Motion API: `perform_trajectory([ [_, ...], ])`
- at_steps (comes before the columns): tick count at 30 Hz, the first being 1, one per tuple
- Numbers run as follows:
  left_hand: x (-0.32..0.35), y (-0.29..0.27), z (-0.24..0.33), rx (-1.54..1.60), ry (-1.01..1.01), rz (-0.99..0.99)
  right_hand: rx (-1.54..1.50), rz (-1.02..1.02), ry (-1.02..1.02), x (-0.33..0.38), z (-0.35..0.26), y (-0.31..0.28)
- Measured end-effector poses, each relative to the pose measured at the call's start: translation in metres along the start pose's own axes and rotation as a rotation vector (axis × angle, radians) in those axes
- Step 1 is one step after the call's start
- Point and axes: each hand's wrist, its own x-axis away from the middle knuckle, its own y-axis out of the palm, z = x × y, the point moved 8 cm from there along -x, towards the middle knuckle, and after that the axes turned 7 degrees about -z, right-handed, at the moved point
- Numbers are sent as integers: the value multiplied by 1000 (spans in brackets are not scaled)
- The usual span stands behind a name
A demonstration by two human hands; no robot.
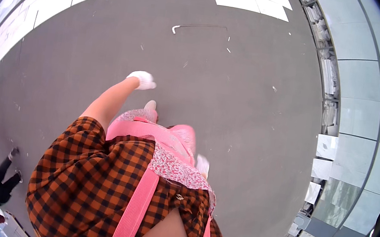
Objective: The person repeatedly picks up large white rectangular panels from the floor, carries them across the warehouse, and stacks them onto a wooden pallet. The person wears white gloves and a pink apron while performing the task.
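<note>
Beyond the gloved left hand [142, 79], swung forward with fingers curled together and holding nothing, grey floor [230, 104] is seen. A thin bent rod [197, 26] lies well ahead; tripping could be caused. The right hand cannot be seen.

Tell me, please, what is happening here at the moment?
A person in an orange-and-black checked shirt and pink apron stands on a grey floor. The left hand, in a white glove, swings out in front and holds nothing. The right hand, also gloved, hangs by the hip, mostly hidden. A thin hooked rod lies ahead; pale stone slabs are stacked at the right.
</note>
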Motion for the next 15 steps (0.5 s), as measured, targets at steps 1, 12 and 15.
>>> perform_trajectory([
  [1, -15, -30, 23, -6, 69, 43, 20, -96, 100, 38, 26, 38],
  [12, -58, -91, 69, 481, -96, 407, -393, -320, 197, -321, 119, -145],
  [15, -72, -90, 52, 551, -225, 194, -433, -261, -5, -474, 9, -237],
])
